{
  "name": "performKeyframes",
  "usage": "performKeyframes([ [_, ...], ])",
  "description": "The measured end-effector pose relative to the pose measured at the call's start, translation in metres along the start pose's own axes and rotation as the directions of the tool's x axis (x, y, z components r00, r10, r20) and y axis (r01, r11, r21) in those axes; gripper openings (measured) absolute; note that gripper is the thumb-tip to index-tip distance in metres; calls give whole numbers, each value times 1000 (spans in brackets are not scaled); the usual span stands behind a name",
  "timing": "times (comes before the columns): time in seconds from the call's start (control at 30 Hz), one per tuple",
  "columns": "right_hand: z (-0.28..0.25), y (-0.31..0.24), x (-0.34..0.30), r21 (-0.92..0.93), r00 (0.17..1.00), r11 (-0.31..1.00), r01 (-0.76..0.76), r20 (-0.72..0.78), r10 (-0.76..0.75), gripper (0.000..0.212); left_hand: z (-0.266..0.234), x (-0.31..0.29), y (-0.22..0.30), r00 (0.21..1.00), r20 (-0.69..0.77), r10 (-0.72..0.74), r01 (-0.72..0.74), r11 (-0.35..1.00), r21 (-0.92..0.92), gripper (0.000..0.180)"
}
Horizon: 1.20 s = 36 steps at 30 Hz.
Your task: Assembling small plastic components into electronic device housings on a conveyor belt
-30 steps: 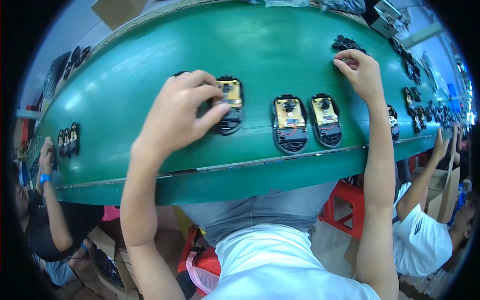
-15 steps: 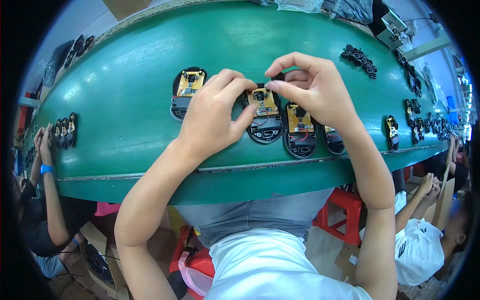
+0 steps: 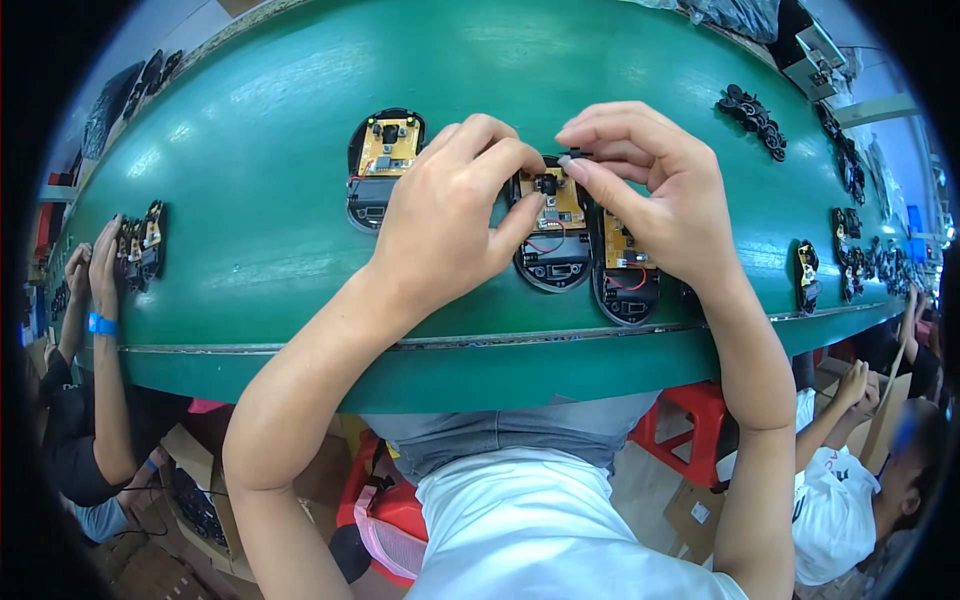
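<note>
An opened computer mouse base [image 3: 553, 262], black with a yellow circuit board in its upper half and a thin red wire, lies on the green table in front of me. My left hand [image 3: 440, 205] is closed on its upper left side, thumb and index finger touching the board; the other fingers are hidden behind. Just above the board's upper right corner, my right hand [image 3: 668, 190] pinches a small black part [image 3: 578, 154], mostly covered by the fingertips. A second mouse base [image 3: 632, 285] sits under my right hand, partly covered. Another mouse base [image 3: 382, 165] rests left of my left hand.
A heap of black wheel-like parts [image 3: 750, 118] lies at the far right. One mouse base [image 3: 807, 277] stands near the right front edge, with several more beyond. At left, a co-worker's hands [image 3: 103, 265] touch a row of bases. The table's front edge [image 3: 500, 342] runs before my waist.
The view has shifted, so the table's things appear farther right. The left hand's thumb and index finger have come closer over the board; the right hand still pinches the small black part.
</note>
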State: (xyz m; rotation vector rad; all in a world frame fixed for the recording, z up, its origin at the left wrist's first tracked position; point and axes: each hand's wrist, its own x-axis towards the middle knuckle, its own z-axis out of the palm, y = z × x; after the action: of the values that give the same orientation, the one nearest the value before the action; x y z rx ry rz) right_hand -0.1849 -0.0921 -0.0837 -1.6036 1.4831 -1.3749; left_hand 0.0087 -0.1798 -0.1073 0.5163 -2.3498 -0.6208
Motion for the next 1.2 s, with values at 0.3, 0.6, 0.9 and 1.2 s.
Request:
performKeyframes([
  [0.3, -1, 0, -1, -274, 986, 951, 140, 124, -109, 18, 8, 0, -1, 998, -57, 5, -7, 1000, -25, 20],
  [0.6, -7, -2, -6, -206, 1000, 979, 0, 30, 6, 21, 10, 8, 8, 999, -26, -21, 20, 999, -32, 20],
  [0.9, -17, 7, -10, -293, 984, 940, 176, 66, -164, 16, 12, 14, 28, 997, 20, -76, 76, 997, -6, 16],
  [1.2, -25, -12, -18, -513, 976, 831, 215, 134, -170, 10, 15, 19, 42, 995, 45, -83, 84, 996, -24, 15],
])
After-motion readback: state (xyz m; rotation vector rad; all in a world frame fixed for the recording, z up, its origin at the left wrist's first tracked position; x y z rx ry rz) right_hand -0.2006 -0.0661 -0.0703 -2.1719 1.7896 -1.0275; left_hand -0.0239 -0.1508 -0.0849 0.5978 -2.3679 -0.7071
